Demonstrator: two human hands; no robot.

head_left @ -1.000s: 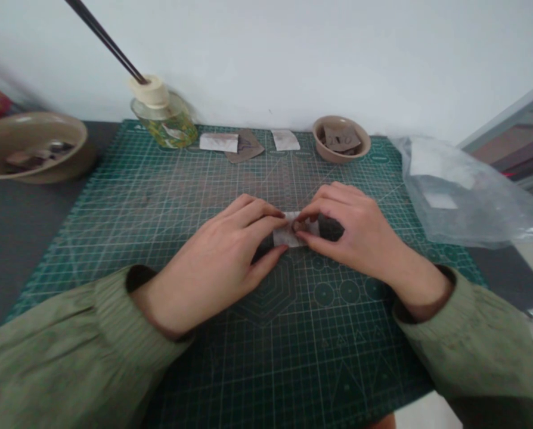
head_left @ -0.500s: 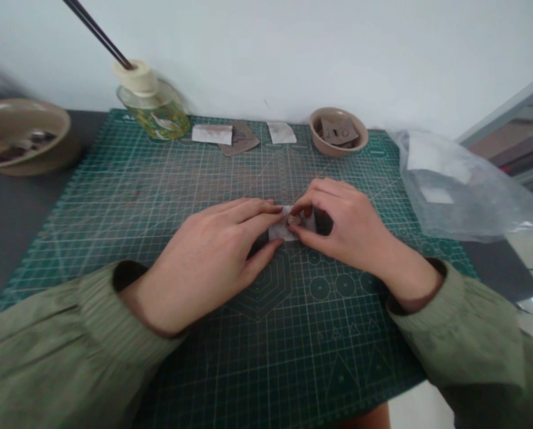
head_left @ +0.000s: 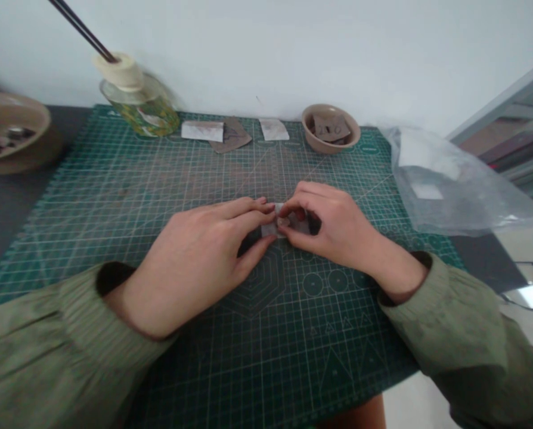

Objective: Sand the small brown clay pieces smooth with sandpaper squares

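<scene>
On the green cutting mat lies a small greyish-white sheet, which looks like paper. My left hand holds its left part against the mat, fingertips along the far side and thumb at the near edge. A small, pale brownish, roundish piece is pinched between the thumb and index finger of my right hand, right over the sheet. My fingers partly cover this piece, and its exact kind is too small to make out.
Along the wall stand a reed diffuser bottle, white pieces of paper, a marked brown scrap and a small bowl of brown scraps. A larger bowl is at left, a clear plastic bag at right.
The whole view has shifted slightly, so everything appears a little further left. Both hands keep nearly the same hold on the sheet and the small piece.
</scene>
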